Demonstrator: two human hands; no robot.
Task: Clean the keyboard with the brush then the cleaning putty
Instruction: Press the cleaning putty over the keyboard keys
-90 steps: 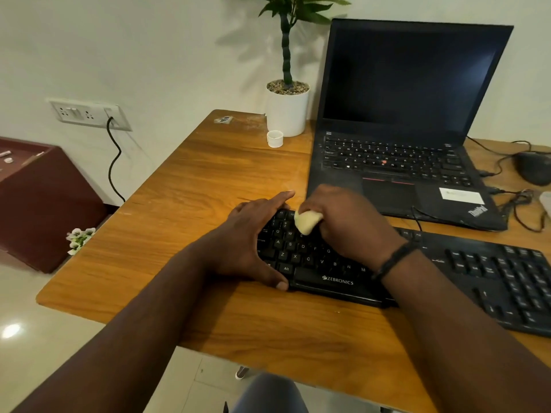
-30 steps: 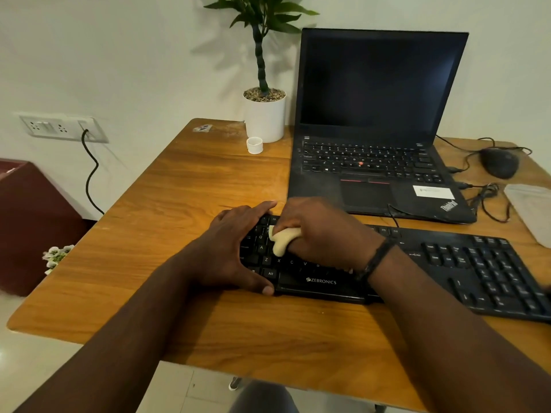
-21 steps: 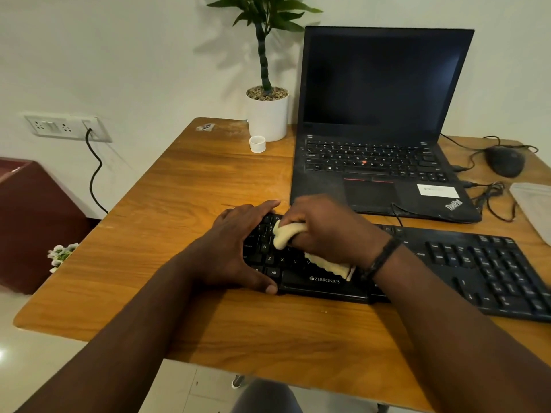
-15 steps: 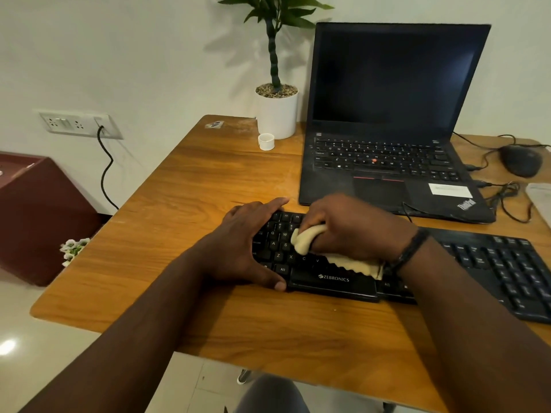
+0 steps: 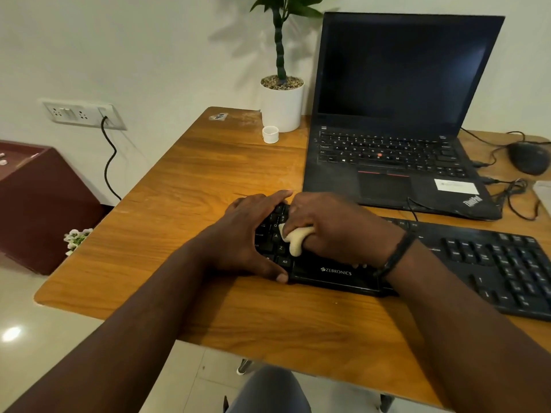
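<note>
A black external keyboard lies along the near side of the wooden desk. My left hand clasps the keyboard's left end, thumb on the front edge and fingers over the top. My right hand lies on the left part of the keys and grips a lump of cream cleaning putty, which bulges out beside my thumb and touches the keys. Small bits of putty show under my wrist. No brush is in view.
An open black laptop stands right behind the keyboard. A white plant pot and a small white cap sit at the back. A mouse and cables lie at the right. A maroon cabinet stands left of the desk.
The putty, stretched out flat under my right palm half a second ago, is now bunched into a lump by my thumb. My left hand has kept its hold on the keyboard.
</note>
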